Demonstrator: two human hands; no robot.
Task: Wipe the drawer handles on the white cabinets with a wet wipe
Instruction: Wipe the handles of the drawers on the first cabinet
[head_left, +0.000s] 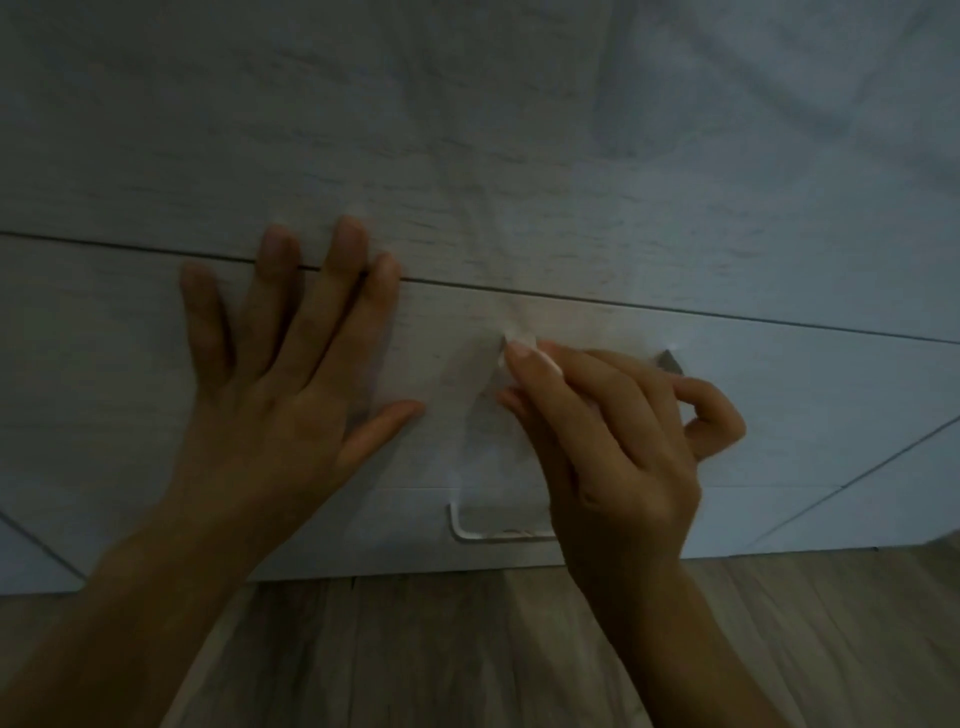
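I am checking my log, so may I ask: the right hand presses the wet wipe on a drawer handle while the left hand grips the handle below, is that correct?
Not quite. The head view shows the left hand lying flat on the drawer front, gripping nothing. The right hand does press the wet wipe on a drawer handle.

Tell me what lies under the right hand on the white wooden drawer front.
A crumpled white wet wipe shows at the fingertips of the right hand, and one dark handle end peeks out beside it. The hand covers the rest of the handle.
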